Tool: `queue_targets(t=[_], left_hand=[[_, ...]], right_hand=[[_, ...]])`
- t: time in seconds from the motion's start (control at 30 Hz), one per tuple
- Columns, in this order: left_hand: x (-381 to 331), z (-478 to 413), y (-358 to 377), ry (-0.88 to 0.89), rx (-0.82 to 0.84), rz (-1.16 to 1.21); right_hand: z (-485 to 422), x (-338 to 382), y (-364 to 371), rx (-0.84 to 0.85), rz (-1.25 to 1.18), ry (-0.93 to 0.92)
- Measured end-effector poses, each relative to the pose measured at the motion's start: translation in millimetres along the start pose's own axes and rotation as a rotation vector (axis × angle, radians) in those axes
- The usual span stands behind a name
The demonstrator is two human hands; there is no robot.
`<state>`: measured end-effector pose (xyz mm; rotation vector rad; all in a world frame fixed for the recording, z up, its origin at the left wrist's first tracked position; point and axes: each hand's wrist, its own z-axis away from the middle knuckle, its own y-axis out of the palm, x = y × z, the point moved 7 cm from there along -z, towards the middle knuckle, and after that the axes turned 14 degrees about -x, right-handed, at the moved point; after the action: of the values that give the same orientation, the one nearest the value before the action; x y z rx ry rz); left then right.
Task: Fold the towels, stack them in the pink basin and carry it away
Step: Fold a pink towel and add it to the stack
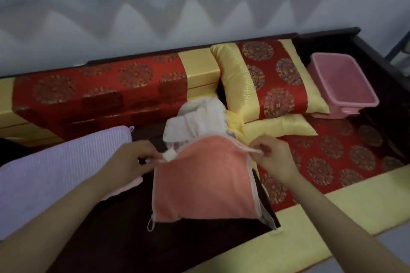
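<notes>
Both your hands are pinching the top edge of the coral towel (204, 182). Your left hand (138, 158) has the corner by the white tag and your right hand (271, 157) has the other, fingers curled tight on the hem. The towel hangs doubled over the dark wooden surface (124, 228), so I'd say you're mid-fold.

Hold that top edge taut and level, line up the white trim on the right, then lay it flat before halving it.

The crumpled pile of white and yellow towels (199, 117) sits just behind at 12 o'clock, and the lilac ribbed towel (55, 173) is at 9. The pink basin (342, 86) is well off at 2 o'clock beside the red-and-gold cushion (275, 80), and it looks empty from here.
</notes>
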<state>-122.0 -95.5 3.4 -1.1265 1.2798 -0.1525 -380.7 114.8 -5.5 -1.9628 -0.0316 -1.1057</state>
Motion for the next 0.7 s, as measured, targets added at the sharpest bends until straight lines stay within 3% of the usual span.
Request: queue_targets(t=[0.23,0.47,0.6,0.7], left_hand=[[35,107,78,0.287,0.162,-0.252],[56,117,103,0.304,0.117,-0.353],[55,92,79,-0.004,-0.118,-0.187],[34,76,43,-0.027,-0.411,-0.077]], right_hand=[[115,-37,29,0.226,0.224,-0.161],[136,-62,48,0.189,0.375,-0.184],[112,-61,32,-0.016,0.266,-0.074],[93,-39,4,-0.304,0.139,-0.105]])
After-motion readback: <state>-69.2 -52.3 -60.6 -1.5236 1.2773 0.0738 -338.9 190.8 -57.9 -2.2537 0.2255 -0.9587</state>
